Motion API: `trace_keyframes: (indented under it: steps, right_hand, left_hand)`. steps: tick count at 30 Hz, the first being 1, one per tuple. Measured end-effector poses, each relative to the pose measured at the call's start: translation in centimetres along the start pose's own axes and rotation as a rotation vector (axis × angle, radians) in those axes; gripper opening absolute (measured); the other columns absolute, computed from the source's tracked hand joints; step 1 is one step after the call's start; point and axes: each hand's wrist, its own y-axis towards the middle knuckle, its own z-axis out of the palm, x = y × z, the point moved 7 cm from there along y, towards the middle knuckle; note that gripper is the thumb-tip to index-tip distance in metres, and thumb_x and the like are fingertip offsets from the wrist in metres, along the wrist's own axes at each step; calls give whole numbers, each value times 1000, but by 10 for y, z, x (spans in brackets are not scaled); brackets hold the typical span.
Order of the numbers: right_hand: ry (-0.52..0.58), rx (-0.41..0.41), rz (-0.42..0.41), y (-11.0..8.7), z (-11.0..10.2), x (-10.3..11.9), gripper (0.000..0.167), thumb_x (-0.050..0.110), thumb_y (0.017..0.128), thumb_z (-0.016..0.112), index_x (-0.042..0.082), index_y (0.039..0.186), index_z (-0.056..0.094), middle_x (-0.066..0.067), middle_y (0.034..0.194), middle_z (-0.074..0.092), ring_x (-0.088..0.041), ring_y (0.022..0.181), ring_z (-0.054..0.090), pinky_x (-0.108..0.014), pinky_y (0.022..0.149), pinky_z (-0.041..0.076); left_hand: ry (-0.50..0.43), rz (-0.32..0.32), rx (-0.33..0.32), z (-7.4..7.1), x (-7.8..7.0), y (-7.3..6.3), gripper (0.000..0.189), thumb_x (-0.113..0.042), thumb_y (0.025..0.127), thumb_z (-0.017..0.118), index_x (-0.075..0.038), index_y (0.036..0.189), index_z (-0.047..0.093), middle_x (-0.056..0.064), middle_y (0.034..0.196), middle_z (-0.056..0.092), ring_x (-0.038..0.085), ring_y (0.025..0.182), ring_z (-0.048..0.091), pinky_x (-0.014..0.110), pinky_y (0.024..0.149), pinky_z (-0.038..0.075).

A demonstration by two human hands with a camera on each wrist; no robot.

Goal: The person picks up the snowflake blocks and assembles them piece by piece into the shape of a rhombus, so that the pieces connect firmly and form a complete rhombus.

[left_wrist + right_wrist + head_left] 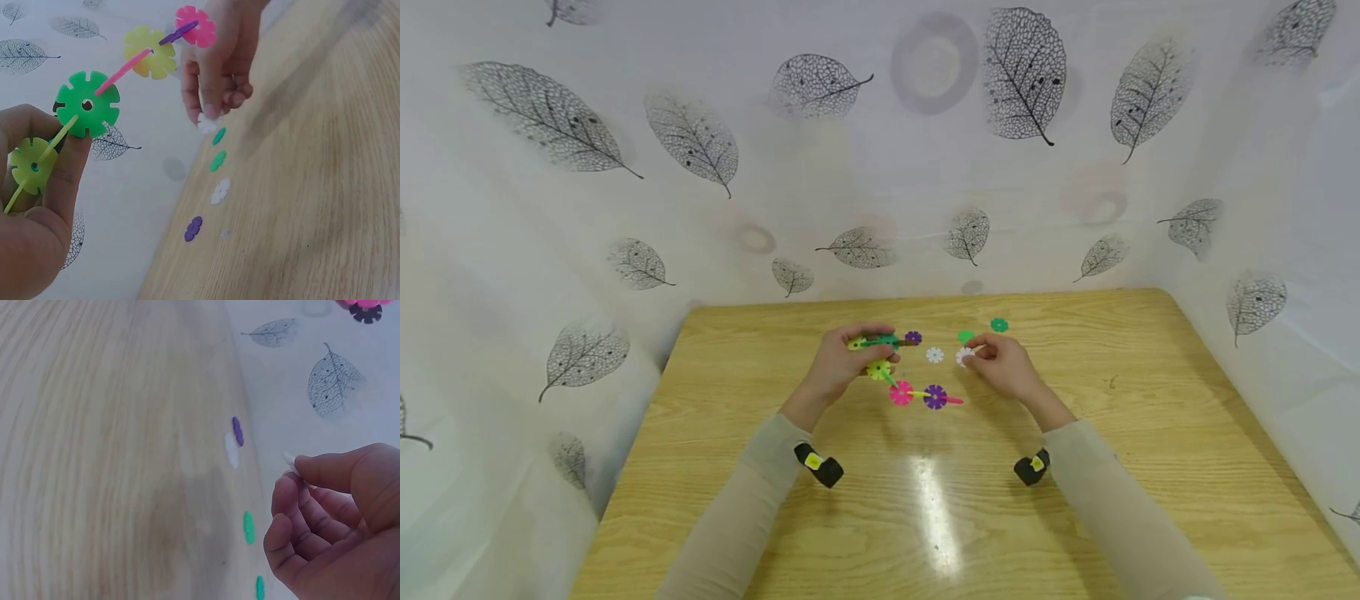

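Note:
My left hand [838,360] grips a linked chain of notched plastic flower discs, pinching it at a green disc [103,115] between thumb and fingers. Yellow, pink and purple discs slot into one another along it, with a pink disc [901,393] and a purple disc [935,397] toward its near end. Part of the chain lies hidden behind the left fingers. To the right, my right hand [1009,368] pinches a single white disc [289,459] between thumb and index finger, apart from the chain. Its other fingers are curled loosely below.
Loose discs lie on the wooden table [737,483] beyond and between the hands: a purple one [913,337], a white one [935,355] and two green ones, one bright [966,336], one darker [999,324]. A leaf-printed white sheet [880,175] rises behind the table's far edge.

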Motion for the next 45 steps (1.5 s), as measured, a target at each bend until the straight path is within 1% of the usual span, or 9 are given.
trace_keyframes:
  steps: [3, 8, 13, 17, 27, 33, 36, 42, 45]
  right_hand:
    - [68, 21, -11, -2, 0, 9, 29, 17, 102, 71, -1, 124, 68, -22, 96, 74, -36, 81, 73, -24, 61, 54]
    - [138, 42, -40, -6, -1, 28, 30, 18, 103, 68, 0, 127, 67, -27, 100, 75, -44, 84, 72, -23, 57, 48]
    - [168, 47, -47, -7, -3, 42, 28, 20, 104, 67, 4, 128, 69, -17, 96, 77, -27, 75, 71, -21, 51, 41]
    - [189, 46, -63, -9, -4, 52, 29, 21, 105, 66, 5, 128, 69, -7, 92, 78, -16, 72, 69, -22, 49, 38]
    - [265, 47, -109, -15, -7, 73, 29, 22, 105, 66, 6, 128, 69, -5, 90, 79, -16, 71, 70, -23, 55, 50]
    - [315, 57, -101, -16, -6, 79, 26, 20, 104, 67, 4, 125, 69, -7, 89, 80, -23, 72, 73, -30, 69, 64]
    - [332, 69, -98, -15, -4, 81, 28, 20, 104, 68, 2, 125, 69, -11, 90, 80, -21, 72, 73, -33, 72, 65]
    - [367, 82, -100, -15, -1, 85, 28, 19, 104, 67, 1, 125, 69, -22, 96, 79, -18, 71, 73, -29, 69, 64]
    - [383, 85, -96, -15, -1, 86, 26, 18, 104, 68, 2, 124, 69, -20, 95, 79, -19, 71, 73, -28, 68, 64]
  left_hand:
    - [0, 3, 6, 0, 0, 0, 36, 0, 98, 70, 3, 134, 67, 4, 101, 77, 21, 90, 80, 25, 75, 67]
    - [-5, 7, 14, 1, 1, 0, 36, 1, 99, 69, 4, 135, 66, 3, 101, 77, 16, 88, 79, 26, 76, 67]
    - [-5, 15, 16, 0, 0, 0, 37, 2, 99, 68, 5, 135, 66, 2, 101, 77, 21, 91, 80, 26, 76, 67]
    - [-5, 22, 24, 1, -1, -1, 38, 2, 99, 69, 6, 136, 65, 1, 102, 77, 17, 89, 80, 25, 75, 67]
    - [-5, 30, 26, 3, -1, -1, 37, 2, 99, 68, 6, 135, 65, 3, 103, 77, 15, 88, 79, 25, 75, 67]
    - [-14, 21, 13, 4, -1, 0, 37, 1, 99, 68, 4, 136, 65, 1, 101, 78, 13, 86, 79, 24, 75, 66]
    - [-14, 15, 8, 3, -1, 0, 37, 0, 99, 68, 3, 136, 65, 1, 102, 78, 13, 87, 78, 23, 75, 66]
    - [-5, 8, 4, 3, -1, 1, 37, -1, 99, 68, 3, 136, 66, 2, 104, 77, 12, 87, 79, 23, 75, 66]
    - [-3, 6, 6, 4, -1, 1, 37, -1, 99, 69, 3, 135, 66, 3, 105, 76, 13, 88, 79, 24, 76, 66]
